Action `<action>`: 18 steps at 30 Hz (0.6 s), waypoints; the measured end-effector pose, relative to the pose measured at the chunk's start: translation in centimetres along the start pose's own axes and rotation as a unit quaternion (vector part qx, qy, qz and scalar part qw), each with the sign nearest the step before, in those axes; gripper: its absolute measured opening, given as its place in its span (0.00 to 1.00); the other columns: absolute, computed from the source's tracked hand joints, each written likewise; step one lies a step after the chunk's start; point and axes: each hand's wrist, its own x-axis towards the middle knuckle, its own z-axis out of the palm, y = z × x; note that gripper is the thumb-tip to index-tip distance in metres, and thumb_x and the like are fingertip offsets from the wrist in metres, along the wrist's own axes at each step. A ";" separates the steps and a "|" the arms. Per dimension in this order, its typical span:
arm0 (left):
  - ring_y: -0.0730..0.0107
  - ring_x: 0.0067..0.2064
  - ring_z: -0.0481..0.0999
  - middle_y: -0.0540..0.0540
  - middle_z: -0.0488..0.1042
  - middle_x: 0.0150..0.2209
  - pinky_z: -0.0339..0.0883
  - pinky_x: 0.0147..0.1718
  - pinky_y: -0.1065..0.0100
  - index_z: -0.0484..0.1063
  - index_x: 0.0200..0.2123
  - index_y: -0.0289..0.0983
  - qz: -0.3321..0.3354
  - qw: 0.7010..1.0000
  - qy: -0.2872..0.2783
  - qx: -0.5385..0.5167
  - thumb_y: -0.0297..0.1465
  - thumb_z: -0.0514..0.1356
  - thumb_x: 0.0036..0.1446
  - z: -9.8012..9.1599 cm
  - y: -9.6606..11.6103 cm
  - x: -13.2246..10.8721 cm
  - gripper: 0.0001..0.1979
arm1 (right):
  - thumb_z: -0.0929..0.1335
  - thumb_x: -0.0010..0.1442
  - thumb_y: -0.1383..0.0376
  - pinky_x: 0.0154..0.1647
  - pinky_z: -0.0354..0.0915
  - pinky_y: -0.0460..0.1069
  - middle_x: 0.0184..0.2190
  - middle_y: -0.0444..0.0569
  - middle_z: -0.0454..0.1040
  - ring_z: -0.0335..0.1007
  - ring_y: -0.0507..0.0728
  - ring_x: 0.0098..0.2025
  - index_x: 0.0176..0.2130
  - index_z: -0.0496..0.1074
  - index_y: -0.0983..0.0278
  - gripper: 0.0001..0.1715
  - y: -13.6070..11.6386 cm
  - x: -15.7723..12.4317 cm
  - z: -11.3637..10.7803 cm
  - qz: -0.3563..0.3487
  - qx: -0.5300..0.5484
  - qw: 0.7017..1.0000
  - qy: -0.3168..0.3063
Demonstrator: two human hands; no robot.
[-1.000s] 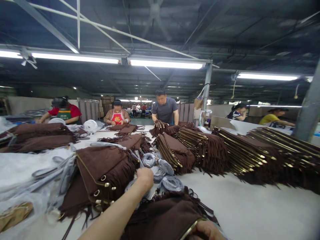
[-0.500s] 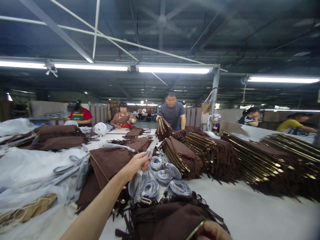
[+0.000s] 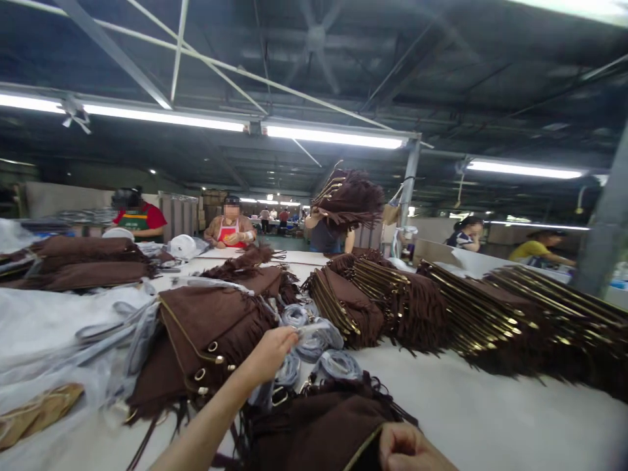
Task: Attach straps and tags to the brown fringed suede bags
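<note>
My left hand [image 3: 273, 350] reaches out over the table with its fingers closed on the end of a pale, plastic-wrapped strap [image 3: 316, 326]. Just beyond and below it lie several coiled grey wrapped straps [image 3: 338, 364] with metal clips. In front of me rests a brown fringed bag [image 3: 309, 425] with a gold zip. At the zip edge, my right hand [image 3: 405, 448] is closed with curled fingers gripping the bag's rim; part of that hand is cut off by the bottom of the view. Left of my forearm sits another brown bag [image 3: 210, 320] with gold eyelets.
Stacks of brown fringed bags with gold zips [image 3: 471, 314] line the right side of the white table [image 3: 471, 399]. White plastic sheeting [image 3: 63, 327] and a tan bundle [image 3: 39, 412] lie left. Across the table, a person [image 3: 326, 239] holds up a bag pile [image 3: 350, 196].
My left hand has lowered with the strap, whose end now points right. My right hand's fingers show more. The person opposite has raised a pile of bags to head height.
</note>
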 end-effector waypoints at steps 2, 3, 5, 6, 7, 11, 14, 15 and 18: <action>0.69 0.32 0.61 0.50 0.62 0.27 0.55 0.35 0.67 0.61 0.22 0.38 0.027 0.998 0.005 0.057 0.38 0.53 0.59 1.5 -0.5 -0.8 0.15 | 0.76 0.45 0.47 0.18 0.43 0.42 0.18 0.43 0.69 0.48 0.44 0.17 0.27 0.69 0.66 0.27 0.1 0.0 -0.1 -0.015 0.028 0.999 0.025; 0.68 0.35 0.63 0.49 0.64 0.29 0.57 0.37 0.66 0.62 0.23 0.38 0.042 0.995 0.007 0.091 0.35 0.51 0.60 2.1 -0.6 -1.1 0.14 | 0.76 0.47 0.47 0.16 0.41 0.42 0.18 0.43 0.69 0.46 0.43 0.16 0.27 0.68 0.66 0.26 0.1 0.1 0.0 -0.020 0.040 0.998 0.036; 0.66 0.38 0.66 0.47 0.66 0.33 0.60 0.41 0.66 0.64 0.26 0.38 0.065 0.985 0.000 0.158 0.32 0.48 0.63 3.0 -0.6 -1.6 0.13 | 0.76 0.49 0.48 0.15 0.39 0.41 0.18 0.42 0.70 0.44 0.42 0.14 0.28 0.66 0.65 0.26 0.0 0.2 0.2 -0.027 0.062 0.996 0.052; 0.66 0.39 0.67 0.46 0.67 0.35 0.61 0.41 0.66 0.65 0.28 0.37 0.070 0.980 -0.007 0.184 0.30 0.47 0.63 3.4 -0.5 -1.8 0.13 | 0.76 0.49 0.48 0.14 0.38 0.41 0.18 0.42 0.69 0.44 0.42 0.13 0.28 0.66 0.65 0.26 -0.1 0.3 0.4 -0.027 0.075 0.995 0.058; 0.66 0.40 0.68 0.45 0.68 0.36 0.62 0.41 0.67 0.67 0.30 0.37 0.071 0.977 -0.016 0.203 0.29 0.46 0.64 3.8 -0.4 -1.9 0.13 | 0.76 0.49 0.47 0.13 0.37 0.41 0.17 0.41 0.69 0.43 0.41 0.12 0.28 0.65 0.65 0.27 -0.2 0.4 0.6 -0.026 0.090 0.994 0.064; 0.67 0.40 0.72 0.45 0.71 0.39 0.65 0.40 0.68 0.70 0.34 0.37 0.072 0.958 -0.076 0.268 0.24 0.45 0.64 5.8 0.0 -2.9 0.14 | 0.77 0.48 0.47 0.11 0.35 0.40 0.17 0.37 0.67 0.41 0.40 0.11 0.29 0.63 0.64 0.29 -0.9 0.7 1.4 -0.011 0.143 0.983 0.110; 0.65 0.46 0.73 0.44 0.73 0.44 0.66 0.46 0.67 0.69 0.49 0.39 0.095 0.944 -0.135 0.285 0.22 0.44 0.63 7.5 -0.1 -3.8 0.18 | 0.78 0.46 0.48 0.11 0.34 0.39 0.17 0.35 0.65 0.41 0.39 0.11 0.28 0.61 0.63 0.31 -1.4 0.9 2.0 -0.001 0.183 0.970 0.159; 0.64 0.47 0.73 0.44 0.73 0.45 0.67 0.47 0.66 0.66 0.55 0.41 0.104 0.939 -0.153 0.290 0.21 0.44 0.63 7.9 -0.1 -4.1 0.21 | 0.79 0.44 0.48 0.11 0.34 0.39 0.17 0.35 0.64 0.40 0.39 0.11 0.28 0.61 0.63 0.31 -1.5 0.9 2.1 -0.001 0.197 0.965 0.172; 0.64 0.45 0.74 0.45 0.73 0.45 0.68 0.46 0.64 0.55 0.64 0.47 0.114 0.925 -0.188 0.310 0.22 0.46 0.64 8.9 -0.4 -4.6 0.27 | 0.80 0.43 0.49 0.11 0.33 0.39 0.17 0.34 0.64 0.39 0.39 0.12 0.28 0.61 0.63 0.32 -1.5 0.7 2.2 -0.010 0.225 0.956 0.188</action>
